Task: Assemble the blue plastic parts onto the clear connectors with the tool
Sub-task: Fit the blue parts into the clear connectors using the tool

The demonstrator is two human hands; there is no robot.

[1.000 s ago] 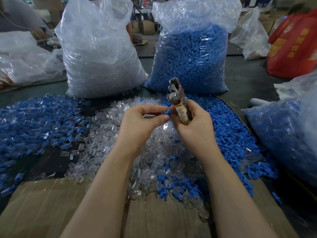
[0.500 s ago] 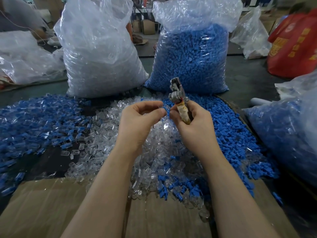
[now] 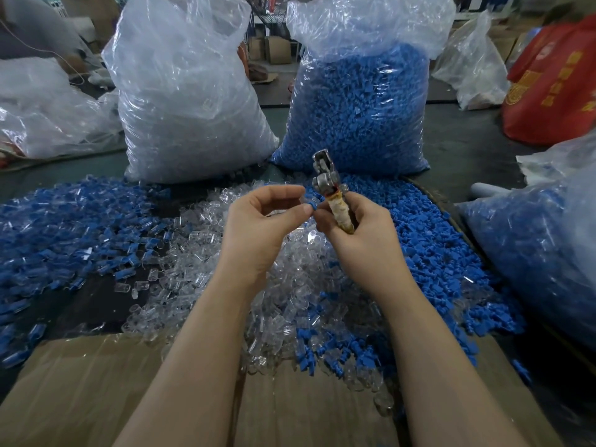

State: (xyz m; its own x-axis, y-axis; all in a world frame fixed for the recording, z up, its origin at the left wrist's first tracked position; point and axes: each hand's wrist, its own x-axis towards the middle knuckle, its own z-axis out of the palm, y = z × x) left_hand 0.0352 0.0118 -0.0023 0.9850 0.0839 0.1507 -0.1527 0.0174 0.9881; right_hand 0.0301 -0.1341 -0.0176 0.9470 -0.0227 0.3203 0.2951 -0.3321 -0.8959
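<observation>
Centre frame: left hand (image 3: 258,227), fingers (image 3: 277,191) curled, thumb and forefinger pinching a small blue part (image 3: 310,206) against a clear connector (image 3: 304,199). Just right: right hand (image 3: 361,233), fingers wrapped round the tape-bound handle of a metal tool (image 3: 329,185), head upright. Below: heap of clear connectors (image 3: 200,272); loose blue parts (image 3: 429,250) at right; more at left. Upper frame: clear sack (image 3: 190,101), blue sack (image 3: 361,108). Upper right: red bag (image 3: 554,88), yellow print, illegible. Bottom: cardboard (image 3: 80,388).
</observation>
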